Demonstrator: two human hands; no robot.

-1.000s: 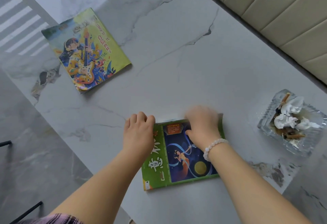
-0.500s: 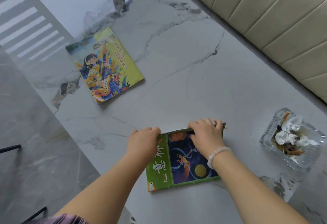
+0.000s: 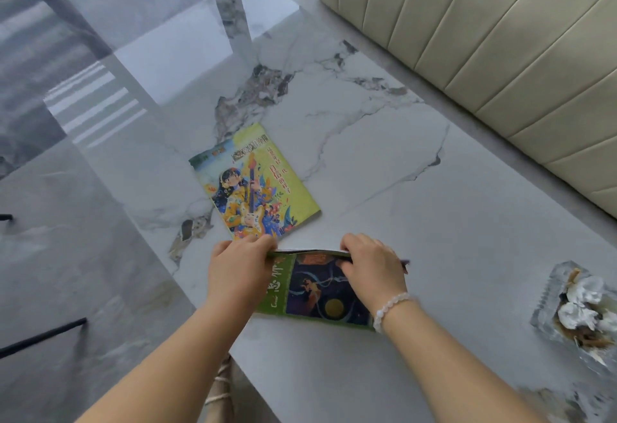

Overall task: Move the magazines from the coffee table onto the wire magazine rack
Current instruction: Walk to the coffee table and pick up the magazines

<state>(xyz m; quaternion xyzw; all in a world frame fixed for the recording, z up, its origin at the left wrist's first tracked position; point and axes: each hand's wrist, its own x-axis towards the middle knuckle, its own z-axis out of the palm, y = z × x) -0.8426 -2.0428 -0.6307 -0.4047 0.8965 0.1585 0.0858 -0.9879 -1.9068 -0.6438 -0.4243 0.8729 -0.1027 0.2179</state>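
Two-hand grip (image 3: 372,267) on magazine's (image 3: 317,292) far edge

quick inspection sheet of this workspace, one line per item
surface: white marble-look coffee table, glossy, mostly bare.
job's things: green magazine at the near edge, its far edge lifted off the top; yellow guitar-cover magazine lying flat beyond it; wire rack not in view.
clutter: glass ashtray at the right, holding crumpled tissues and scraps.
hands: left hand grips the green magazine's far left corner; right hand curls over its far edge, beaded bracelet on the wrist.
cables: nothing seen.
surroundings: cream ribbed sofa to the right; grey tiled floor to the left; dark metal legs at the left edge.
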